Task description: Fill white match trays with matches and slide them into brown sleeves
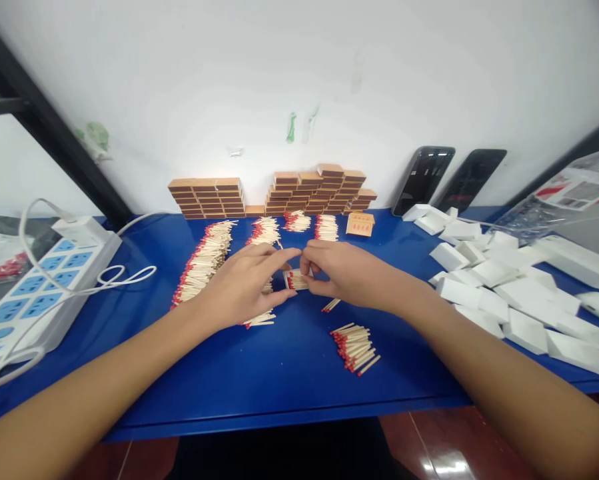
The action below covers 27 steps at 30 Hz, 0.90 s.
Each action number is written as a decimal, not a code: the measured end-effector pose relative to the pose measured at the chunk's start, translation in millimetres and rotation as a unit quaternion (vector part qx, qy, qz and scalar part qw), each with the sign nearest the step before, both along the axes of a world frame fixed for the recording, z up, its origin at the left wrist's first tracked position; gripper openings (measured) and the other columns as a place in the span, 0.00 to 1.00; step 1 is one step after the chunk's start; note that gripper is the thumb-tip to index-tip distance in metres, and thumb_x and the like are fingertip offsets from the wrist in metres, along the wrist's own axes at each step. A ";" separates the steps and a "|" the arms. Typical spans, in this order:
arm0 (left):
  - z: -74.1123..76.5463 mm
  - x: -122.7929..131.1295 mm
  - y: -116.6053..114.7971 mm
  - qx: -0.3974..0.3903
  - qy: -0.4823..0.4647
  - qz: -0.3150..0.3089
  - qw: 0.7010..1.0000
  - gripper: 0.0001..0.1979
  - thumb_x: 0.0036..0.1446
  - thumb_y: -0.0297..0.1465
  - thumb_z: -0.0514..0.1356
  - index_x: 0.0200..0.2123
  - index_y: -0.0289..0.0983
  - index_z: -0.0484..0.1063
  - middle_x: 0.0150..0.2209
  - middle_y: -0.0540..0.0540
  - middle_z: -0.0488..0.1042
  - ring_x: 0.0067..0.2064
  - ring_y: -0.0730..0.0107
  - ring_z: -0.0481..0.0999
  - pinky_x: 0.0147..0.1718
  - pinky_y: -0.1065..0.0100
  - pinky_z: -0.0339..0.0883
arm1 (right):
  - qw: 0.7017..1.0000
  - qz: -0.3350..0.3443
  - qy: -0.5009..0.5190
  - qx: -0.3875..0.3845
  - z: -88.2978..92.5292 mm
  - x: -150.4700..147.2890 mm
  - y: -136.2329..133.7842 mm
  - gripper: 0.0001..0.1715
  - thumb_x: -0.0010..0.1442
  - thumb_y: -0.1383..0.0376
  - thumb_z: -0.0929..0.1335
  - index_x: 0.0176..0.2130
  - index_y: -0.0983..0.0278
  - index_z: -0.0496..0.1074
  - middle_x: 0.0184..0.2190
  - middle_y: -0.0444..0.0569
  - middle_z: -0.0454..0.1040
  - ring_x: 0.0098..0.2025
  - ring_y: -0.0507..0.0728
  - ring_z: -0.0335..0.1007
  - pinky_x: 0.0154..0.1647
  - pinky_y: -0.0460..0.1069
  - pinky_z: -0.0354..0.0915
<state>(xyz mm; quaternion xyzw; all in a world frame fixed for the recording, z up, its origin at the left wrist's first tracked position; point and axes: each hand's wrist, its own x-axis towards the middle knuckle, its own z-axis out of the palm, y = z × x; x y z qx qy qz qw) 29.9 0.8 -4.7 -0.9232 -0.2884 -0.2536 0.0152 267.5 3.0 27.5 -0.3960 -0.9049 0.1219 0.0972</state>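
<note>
A small white matchbox tray [302, 283] with red-headed matches [292, 279] in it sits between my two hands. My left hand [249, 283] curves around its left end, thumb below and index finger above. Over the right end, my right hand [346, 272] has its thumb and fingers pinched together, touching the tray; what lies between those fingers is hidden. A loose pile of matches [354, 348] lies in front of my right hand, and a few matches [330, 305] lie just below it. Partly behind my left hand is another row of matches [259, 319].
Stacked matchboxes [319, 190] line the wall, with another stack [206, 198] further left. One matchbox [360, 225] lies flat. White trays [499, 287] are heaped at right near two phones [424, 177]. A power strip [49, 287] with cables is at left on the blue table [279, 393].
</note>
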 end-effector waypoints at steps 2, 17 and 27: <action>0.1 -0.1 -0.6 -0.002 0.002 0.001 1.000 0.28 0.65 0.38 0.68 0.63 0.38 0.65 0.45 0.43 0.81 0.48 0.57 0.80 0.48 0.58 0.74 | 1.000 -0.004 -0.001 0.006 -0.2 0.2 0.3 0.02 0.64 0.70 0.70 0.38 0.64 0.72 0.38 0.48 0.74 0.37 0.55 0.69 0.36 0.48 0.60; 0.6 -0.6 -1.5 0.004 -0.006 -0.002 1.000 0.28 0.65 0.36 0.68 0.64 0.38 0.64 0.47 0.43 0.81 0.50 0.57 0.79 0.51 0.56 0.74 | 1.000 0.006 0.016 0.012 0.9 4.9 1.9 0.02 0.64 0.70 0.69 0.37 0.64 0.71 0.37 0.48 0.75 0.36 0.55 0.69 0.36 0.49 0.60; 1.7 -0.1 -1.6 0.008 -0.009 -0.003 1.000 0.27 0.65 0.36 0.67 0.64 0.38 0.64 0.47 0.43 0.82 0.50 0.56 0.79 0.50 0.56 0.74 | 1.000 -0.001 0.007 0.014 0.7 2.7 0.9 0.02 0.64 0.70 0.70 0.37 0.64 0.71 0.38 0.49 0.75 0.36 0.55 0.69 0.35 0.48 0.59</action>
